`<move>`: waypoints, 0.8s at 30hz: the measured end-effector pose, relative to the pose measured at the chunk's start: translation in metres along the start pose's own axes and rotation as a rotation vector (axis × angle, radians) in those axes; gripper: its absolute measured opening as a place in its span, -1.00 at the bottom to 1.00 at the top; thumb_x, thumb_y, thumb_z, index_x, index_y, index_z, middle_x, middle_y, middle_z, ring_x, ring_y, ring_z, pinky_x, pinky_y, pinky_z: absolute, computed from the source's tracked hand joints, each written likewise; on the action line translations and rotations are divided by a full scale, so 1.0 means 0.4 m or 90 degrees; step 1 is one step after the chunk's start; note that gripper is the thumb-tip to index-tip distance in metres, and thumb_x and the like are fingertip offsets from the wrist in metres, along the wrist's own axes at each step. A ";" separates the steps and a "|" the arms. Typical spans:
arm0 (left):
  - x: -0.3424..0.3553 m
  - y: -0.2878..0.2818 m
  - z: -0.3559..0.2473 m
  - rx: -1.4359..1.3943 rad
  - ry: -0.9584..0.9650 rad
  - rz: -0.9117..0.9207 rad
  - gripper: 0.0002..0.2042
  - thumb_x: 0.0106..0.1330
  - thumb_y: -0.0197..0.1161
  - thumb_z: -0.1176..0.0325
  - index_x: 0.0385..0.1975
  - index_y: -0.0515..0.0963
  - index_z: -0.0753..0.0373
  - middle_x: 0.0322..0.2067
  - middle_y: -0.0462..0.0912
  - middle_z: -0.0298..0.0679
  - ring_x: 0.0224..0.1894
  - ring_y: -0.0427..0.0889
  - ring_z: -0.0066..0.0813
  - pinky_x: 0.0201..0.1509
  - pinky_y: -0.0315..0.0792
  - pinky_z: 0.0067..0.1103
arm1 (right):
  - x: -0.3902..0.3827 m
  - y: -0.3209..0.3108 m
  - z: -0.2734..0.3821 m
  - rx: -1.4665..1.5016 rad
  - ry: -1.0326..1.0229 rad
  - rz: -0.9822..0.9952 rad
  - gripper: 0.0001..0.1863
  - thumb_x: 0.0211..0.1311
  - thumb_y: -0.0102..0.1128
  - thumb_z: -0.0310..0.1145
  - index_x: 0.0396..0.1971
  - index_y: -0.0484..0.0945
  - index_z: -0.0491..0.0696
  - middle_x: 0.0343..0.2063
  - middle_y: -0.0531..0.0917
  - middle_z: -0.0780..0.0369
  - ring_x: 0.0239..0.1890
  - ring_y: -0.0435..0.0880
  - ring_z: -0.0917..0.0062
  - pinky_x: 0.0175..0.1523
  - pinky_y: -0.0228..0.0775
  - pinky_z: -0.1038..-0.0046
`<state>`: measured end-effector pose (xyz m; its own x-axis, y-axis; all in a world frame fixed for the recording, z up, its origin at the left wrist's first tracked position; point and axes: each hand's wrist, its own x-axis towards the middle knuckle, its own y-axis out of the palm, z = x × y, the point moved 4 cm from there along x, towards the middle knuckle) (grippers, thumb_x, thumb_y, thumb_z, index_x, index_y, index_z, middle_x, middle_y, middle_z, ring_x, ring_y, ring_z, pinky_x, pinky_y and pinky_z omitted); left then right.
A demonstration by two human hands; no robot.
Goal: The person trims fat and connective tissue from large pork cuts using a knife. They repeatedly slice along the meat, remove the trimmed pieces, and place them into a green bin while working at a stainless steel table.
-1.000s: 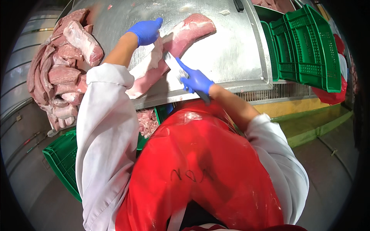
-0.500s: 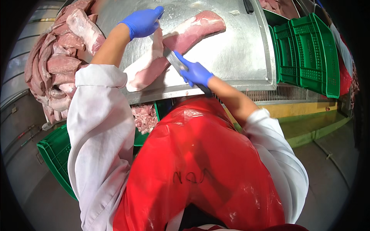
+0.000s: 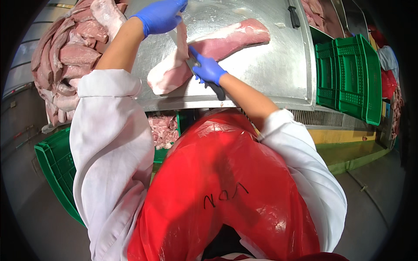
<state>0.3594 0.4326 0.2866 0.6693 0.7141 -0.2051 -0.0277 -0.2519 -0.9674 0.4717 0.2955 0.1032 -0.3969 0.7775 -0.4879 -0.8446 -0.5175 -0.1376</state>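
Red apron [image 3: 209, 165]: closest thing here, right up by the table's near edge.
Green crate [image 3: 54, 158]: near left, below table height.
Meat trimmings [image 3: 163, 130]: in a crate just under the near edge, left of the apron.
Metal table [image 3: 285, 80]: the work surface, raised rim on the right.
Right hand [image 3: 210, 71]: blue glove, fingers wrapped round the black handle of a knife [image 3: 219, 92], one finger stretched out toward the meat.
Pork loin [image 3: 230, 39]: that's my read of the cut, anyway. Lies slantwise mid-table, one end near left, the other far right, blade at its middle.
Fat strip [image 3: 182, 41]: pale, rises off the loin beside the blade, joined at the near-left part.
The cut: looks like trimming that strip off, roughly midway. The next stroke would call for a flat blade and steady tension, or it could bite into lean.
Left hand [image 3: 161, 17]: blue glove, beyond the knife, fingers closed on the strip's upper end. Fingertips are half hidden, so can't tell how tight.
Meat pile [image 3: 78, 56]: far left, stacked pink pieces.
Stacking crate [image 3: 348, 80]: green, right of the table.
Black handle [image 3: 294, 17]: far right on the table, nobody touching it.
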 end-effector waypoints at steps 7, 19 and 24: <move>-0.116 -0.047 0.052 -0.063 -0.016 -0.038 -0.83 0.20 0.15 0.40 -0.26 0.38 0.26 -0.40 0.55 0.11 -0.27 0.54 0.18 -0.20 0.40 -0.15 | -0.072 0.071 -0.050 -0.019 0.003 0.084 -0.22 0.43 -0.06 -0.30 0.54 -0.21 0.32 -0.49 0.66 0.14 -0.60 0.65 0.45 -0.46 0.60 0.38; -0.283 -0.167 0.067 -0.069 -0.003 -0.150 -0.88 0.16 0.12 0.48 -0.31 0.39 0.24 -0.51 0.50 0.00 -0.39 0.55 -0.01 -0.30 0.41 -0.26 | 0.009 0.178 0.028 0.019 -0.005 0.073 -0.19 0.38 -0.06 -0.44 0.54 -0.19 0.21 -0.53 0.64 0.14 -0.63 0.63 0.50 -0.46 0.59 0.43; -0.338 -0.223 0.092 0.010 -0.057 -0.194 -0.85 0.15 0.13 0.51 -0.28 0.40 0.26 -0.46 0.51 -0.01 -0.38 0.55 -0.03 -0.27 0.42 -0.28 | 0.067 0.254 0.004 -0.030 -0.058 0.054 -0.15 0.34 -0.12 -0.50 0.55 -0.24 0.23 -0.62 0.59 0.20 -0.66 0.58 0.52 -0.50 0.53 0.42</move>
<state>0.2439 0.3826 0.3950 0.5801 0.8103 0.0835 0.1525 -0.0072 -0.9883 0.3745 0.2643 0.0775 -0.4994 0.7577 -0.4201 -0.7892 -0.5979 -0.1403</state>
